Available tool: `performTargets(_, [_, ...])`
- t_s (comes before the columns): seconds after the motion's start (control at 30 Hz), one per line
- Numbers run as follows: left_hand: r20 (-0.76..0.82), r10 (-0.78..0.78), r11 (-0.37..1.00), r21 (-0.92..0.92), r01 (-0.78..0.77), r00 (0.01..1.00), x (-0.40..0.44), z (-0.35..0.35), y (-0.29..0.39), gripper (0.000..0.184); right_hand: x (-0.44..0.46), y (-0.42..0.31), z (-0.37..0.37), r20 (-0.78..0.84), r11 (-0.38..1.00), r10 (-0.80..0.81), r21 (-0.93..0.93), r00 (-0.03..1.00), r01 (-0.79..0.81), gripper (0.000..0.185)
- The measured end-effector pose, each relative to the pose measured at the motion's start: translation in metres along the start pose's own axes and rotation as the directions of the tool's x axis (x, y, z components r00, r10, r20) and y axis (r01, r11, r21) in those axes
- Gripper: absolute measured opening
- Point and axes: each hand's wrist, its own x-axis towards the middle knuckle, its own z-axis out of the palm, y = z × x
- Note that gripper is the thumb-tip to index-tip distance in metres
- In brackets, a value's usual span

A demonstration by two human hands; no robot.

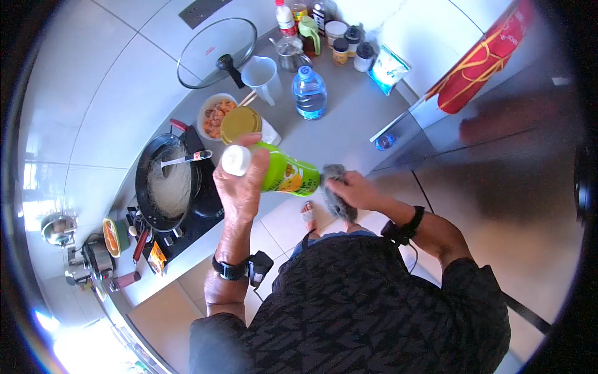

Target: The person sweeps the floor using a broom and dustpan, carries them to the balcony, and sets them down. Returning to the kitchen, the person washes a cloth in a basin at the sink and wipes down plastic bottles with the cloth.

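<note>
My left hand [244, 181] is wrapped round the white-capped end of a green bottle [289, 174], which lies tilted sideways in front of my body. At the bottle's base, my right hand [355, 190] grips a grey cloth [337, 198] that touches the bottle or sits right beside it. Just behind my left hand stands a jar with a gold lid [241, 124]. A white bowl [203, 118] of orange-brown food pieces is next to that jar, with chopsticks at its edge.
A wok [148, 199] with pale noodle-like food and a spatula [187, 158] sits on the stove at left. A glass lid [218, 53], measuring jug [261, 76], water bottle [309, 93] and several condiment containers stand farther back on the counter [355, 124].
</note>
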Motion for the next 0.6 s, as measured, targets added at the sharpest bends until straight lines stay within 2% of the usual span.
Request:
performTargets(0.03, [0.022,0.081,0.995,0.061,-0.082,0.996,-0.001,0.001,0.001,0.03,0.003,0.008,0.002,-0.055,0.949,-0.104,0.293,0.993,0.115,0.033])
performTargets(0.07, [0.05,0.159,0.979,0.12,-0.164,0.986,-0.003,0.002,0.003,0.031,0.002,0.013,-0.007,-0.049,0.917,-0.177,0.356,0.983,0.182,0.031])
performTargets(0.1, [0.051,0.14,0.985,0.094,-0.144,0.989,-0.005,0.005,-0.003,0.033,-0.009,-0.005,-0.018,-0.049,0.874,-0.247,0.42,0.968,0.244,0.03])
performTargets(0.13, [0.08,0.188,0.968,0.152,-0.198,0.979,-0.005,0.007,-0.01,0.037,-0.022,-0.022,-0.024,-0.059,0.823,-0.31,0.484,0.949,0.299,0.029])
performTargets(0.17, [0.123,0.232,0.931,0.259,-0.257,0.965,-0.005,0.011,-0.007,0.039,-0.032,-0.039,-0.022,-0.052,0.858,-0.434,0.279,0.899,0.431,0.027])
performTargets(0.2, [0.172,0.275,0.879,0.355,-0.32,0.946,-0.005,0.015,-0.004,0.04,-0.04,-0.059,-0.016,-0.019,0.834,-0.548,0.06,0.836,0.548,0.026])
performTargets(0.23, [0.23,0.3,0.872,0.326,-0.364,0.926,-0.005,0.016,-0.005,0.041,-0.041,-0.085,-0.003,0.001,0.666,-0.734,-0.198,0.679,0.72,0.028])
performTargets(0.27, [0.285,0.325,0.865,0.295,-0.405,0.902,-0.007,0.017,-0.008,0.043,-0.043,-0.111,0.009,0.02,0.423,-0.876,-0.445,0.481,0.789,0.032])
performTargets(0.3, [0.338,0.35,0.857,0.262,-0.445,0.873,-0.01,0.017,-0.011,0.044,-0.044,-0.125,0.022,-0.039,0.552,-0.787,-0.487,0.615,0.677,0.031])
performTargets(0.33, [0.329,0.277,0.904,0.23,-0.361,0.903,-0.018,0.018,-0.016,0.049,-0.045,-0.132,0.029,-0.102,0.661,-0.678,-0.516,0.728,0.544,0.03])
performTargets(0.4, [0.455,0.202,0.918,0.221,-0.33,0.867,-0.025,0.006,-0.031,0.052,-0.035,-0.125,0.028,-0.079,0.579,-0.784,-0.452,0.616,0.679,0.031])
performTargets(0.43, [0.46,0.208,0.913,0.226,-0.341,0.863,-0.026,0.005,-0.035,0.052,-0.029,-0.121,0.029,-0.07,0.532,-0.828,-0.412,0.556,0.74,0.032])
performTargets(0.53, [0.435,0.206,0.926,0.201,-0.318,0.876,-0.032,0.006,-0.033,0.046,-0.02,-0.111,0.029,-0.017,0.652,-0.751,-0.17,0.66,0.739,0.029])
performTargets(0.57, [0.407,0.16,0.945,0.199,-0.258,0.9,-0.036,0.013,-0.029,0.046,-0.021,-0.111,0.027,0.01,0.807,-0.59,0.031,0.808,0.589,0.031])
performTargets(0.6, [0.425,0.18,0.92,0.246,-0.305,0.887,-0.036,0.011,-0.026,0.048,-0.022,-0.109,0.027,0.001,0.792,-0.611,-0.007,0.792,0.611,0.031])
